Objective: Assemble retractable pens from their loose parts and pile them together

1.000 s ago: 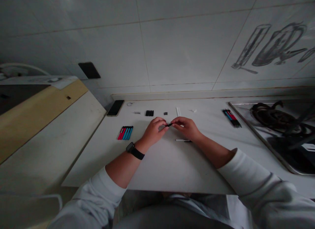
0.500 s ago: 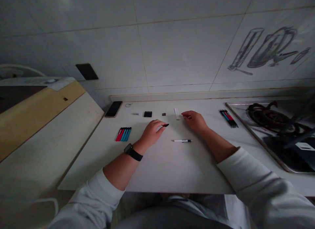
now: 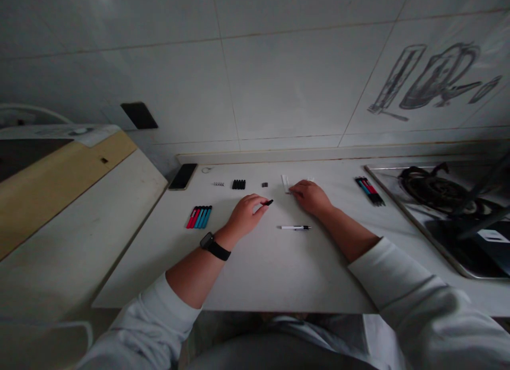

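Note:
My left hand (image 3: 247, 211) pinches a small black pen part (image 3: 269, 202) between thumb and fingertips, just above the counter. My right hand (image 3: 311, 196) is closed, its fingertips down at the near right end of some thin clear tubes (image 3: 285, 182); what lies between them is too small to make out. Closer to me, a white pen with a black end (image 3: 295, 227) lies sideways. Beyond the left hand are a row of short black grips (image 3: 239, 185), some tiny dark pieces (image 3: 265, 185) and several small springs (image 3: 218, 184).
Red and blue pen barrels (image 3: 199, 217) lie left of my left hand. A phone (image 3: 183, 177) and a thin ring (image 3: 206, 170) are at the back left. Several pens (image 3: 370, 191) lie near the gas stove (image 3: 438, 200) on the right. Small whitish pieces (image 3: 310, 179) show behind my right hand.
My right hand has shifted slightly left and down, bringing its fingertips to the clear tubes and uncovering whitish pieces behind it. My left hand stays in place with the black part.

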Demonstrator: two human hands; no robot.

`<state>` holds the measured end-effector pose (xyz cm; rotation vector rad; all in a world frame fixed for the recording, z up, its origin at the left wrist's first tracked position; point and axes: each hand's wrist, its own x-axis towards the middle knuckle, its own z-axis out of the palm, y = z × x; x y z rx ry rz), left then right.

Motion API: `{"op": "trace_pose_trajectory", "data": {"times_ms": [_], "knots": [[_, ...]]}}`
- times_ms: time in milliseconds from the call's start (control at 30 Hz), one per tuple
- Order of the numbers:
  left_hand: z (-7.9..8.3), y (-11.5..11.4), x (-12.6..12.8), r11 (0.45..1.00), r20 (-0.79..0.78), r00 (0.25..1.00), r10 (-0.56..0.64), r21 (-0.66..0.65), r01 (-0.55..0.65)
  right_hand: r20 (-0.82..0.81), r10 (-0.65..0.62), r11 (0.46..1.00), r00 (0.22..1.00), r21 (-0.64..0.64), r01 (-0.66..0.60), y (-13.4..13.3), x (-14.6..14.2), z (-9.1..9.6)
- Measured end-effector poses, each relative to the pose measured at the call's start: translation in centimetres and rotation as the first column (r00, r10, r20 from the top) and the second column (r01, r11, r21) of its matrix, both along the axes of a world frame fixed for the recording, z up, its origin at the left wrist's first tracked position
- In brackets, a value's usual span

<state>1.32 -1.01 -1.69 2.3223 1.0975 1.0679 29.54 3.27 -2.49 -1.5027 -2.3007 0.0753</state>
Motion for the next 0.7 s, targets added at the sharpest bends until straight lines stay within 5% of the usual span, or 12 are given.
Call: {"op": "trace_pose_trajectory", "data": {"times_ms": [700], "knots": [[0.3,-0.2,0.1,1.0,-0.023,1.0,0.005,-0.026,-0.006,0.222,0.138,0.99,0.965,-0.064,-0.126,-3.4,-2.1,2.7]]}}
